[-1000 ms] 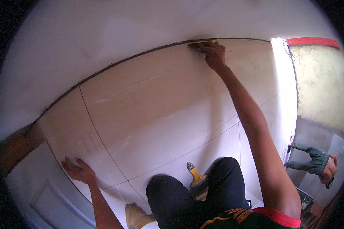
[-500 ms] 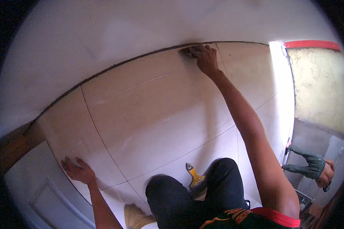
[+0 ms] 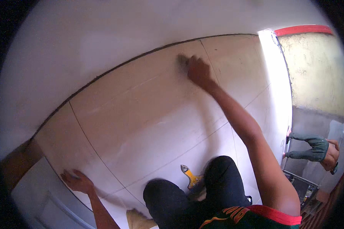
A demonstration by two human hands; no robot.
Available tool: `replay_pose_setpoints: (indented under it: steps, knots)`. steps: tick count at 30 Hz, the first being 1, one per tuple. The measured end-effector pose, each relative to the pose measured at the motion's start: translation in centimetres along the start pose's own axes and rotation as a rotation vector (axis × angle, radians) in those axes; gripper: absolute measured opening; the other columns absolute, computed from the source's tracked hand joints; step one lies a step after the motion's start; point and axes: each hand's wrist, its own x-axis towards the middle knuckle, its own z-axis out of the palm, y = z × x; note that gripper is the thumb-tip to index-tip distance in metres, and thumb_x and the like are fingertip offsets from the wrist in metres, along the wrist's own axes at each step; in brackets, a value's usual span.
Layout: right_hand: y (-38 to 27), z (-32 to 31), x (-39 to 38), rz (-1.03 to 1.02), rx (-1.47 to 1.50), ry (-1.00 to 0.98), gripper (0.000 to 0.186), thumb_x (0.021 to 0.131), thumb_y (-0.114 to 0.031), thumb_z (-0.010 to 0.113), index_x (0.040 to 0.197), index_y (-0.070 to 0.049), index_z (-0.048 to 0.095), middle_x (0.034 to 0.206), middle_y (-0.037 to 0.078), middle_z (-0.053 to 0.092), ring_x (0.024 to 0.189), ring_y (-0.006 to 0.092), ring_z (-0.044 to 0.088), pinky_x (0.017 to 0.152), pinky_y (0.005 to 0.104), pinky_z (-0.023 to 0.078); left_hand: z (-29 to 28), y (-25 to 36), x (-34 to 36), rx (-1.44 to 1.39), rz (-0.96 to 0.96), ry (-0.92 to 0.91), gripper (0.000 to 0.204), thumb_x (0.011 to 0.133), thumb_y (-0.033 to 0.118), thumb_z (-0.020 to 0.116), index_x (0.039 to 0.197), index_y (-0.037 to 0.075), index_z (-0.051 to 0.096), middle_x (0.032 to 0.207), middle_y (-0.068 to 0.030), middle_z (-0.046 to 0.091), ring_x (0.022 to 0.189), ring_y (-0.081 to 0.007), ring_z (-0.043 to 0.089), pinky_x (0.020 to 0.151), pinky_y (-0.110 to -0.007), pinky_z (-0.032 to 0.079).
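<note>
My right hand (image 3: pixel 198 71) reaches far forward over the large pale floor tiles (image 3: pixel 141 110). Its fingers are closed around a small dark, flat tool (image 3: pixel 182 61), blurred, whose exact kind I cannot make out. The tool is at the tile surface, a little short of the dark gap (image 3: pixel 141 54) along the foot of the wall. At the left, my left hand (image 3: pixel 78 182) rests on the tiles near a panelled door, fingers spread and holding nothing. Between my knees lies a yellow-handled tool (image 3: pixel 190 176) with a grey tip, its lower end partly hidden.
A straw-like broom head (image 3: pixel 137 220) lies by my left knee. The pale wall (image 3: pixel 114 30) borders the far side, and the grey door (image 3: pixel 53 198) stands at left. Bright light falls on the right edge. Beyond it are another person (image 3: pixel 313 149) and a dark open case (image 3: pixel 302 187).
My right hand has drawn the dark tool back from the wall gap, slightly left and nearer me. My left hand stays by the door edge, while the whole view has shifted a little.
</note>
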Motion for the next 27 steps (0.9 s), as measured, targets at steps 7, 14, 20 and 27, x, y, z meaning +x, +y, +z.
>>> replay_pose_setpoints:
  steps: [7, 14, 20, 27]
  knots:
    - [1.0, 1.0, -1.0, 0.125, -0.022, -0.002, 0.031, 0.083, -0.013, 0.045, 0.113, -0.011, 0.048, 0.095, 0.014, 0.055, 0.08, 0.0313, 0.058, 0.056, 0.0438, 0.05, 0.2, -1.5, -0.3, -0.067, 0.028, 0.069, 0.048, 0.09, 0.034, 0.041, 0.118, -0.004, 0.046, 0.124, -0.0239, 0.043, 0.119, -0.0371, 0.038, 0.1, -0.045, 0.028]
    - [-14.2, -4.8, -4.8, -0.004, 0.302, -0.145, 0.027, 0.081, -0.015, 0.047, 0.107, -0.004, 0.049, 0.097, 0.016, 0.057, 0.079, 0.0287, 0.058, 0.061, 0.0423, 0.048, 1.1, 0.4, -1.7, -0.164, -0.007, 0.058, 0.044, 0.088, 0.027, 0.044, 0.115, -0.007, 0.047, 0.12, -0.0281, 0.044, 0.117, -0.0411, 0.037, 0.097, -0.049, 0.03]
    - [-10.4, -0.6, 1.1, 0.035, -0.008, 0.241, 0.031, 0.08, -0.011, 0.047, 0.109, -0.002, 0.045, 0.085, 0.014, 0.059, 0.074, 0.0247, 0.06, 0.058, 0.04, 0.049, -1.1, -2.0, -0.3, -0.153, 0.054, 0.061, 0.031, 0.087, 0.018, 0.047, 0.106, -0.005, 0.052, 0.112, -0.0217, 0.052, 0.1, -0.0302, 0.05, 0.082, -0.041, 0.041]
    - [-6.0, -6.6, -9.0, 0.343, 0.435, -0.148, 0.03, 0.07, -0.009, 0.052, 0.099, -0.004, 0.054, 0.088, 0.016, 0.059, 0.078, 0.0294, 0.058, 0.062, 0.0427, 0.047, -12.6, 16.0, -5.3, -1.217, -0.512, -0.67, 0.037, 0.091, 0.033, 0.046, 0.086, -0.002, 0.057, 0.081, -0.0079, 0.059, 0.071, -0.0139, 0.056, 0.072, -0.028, 0.048]
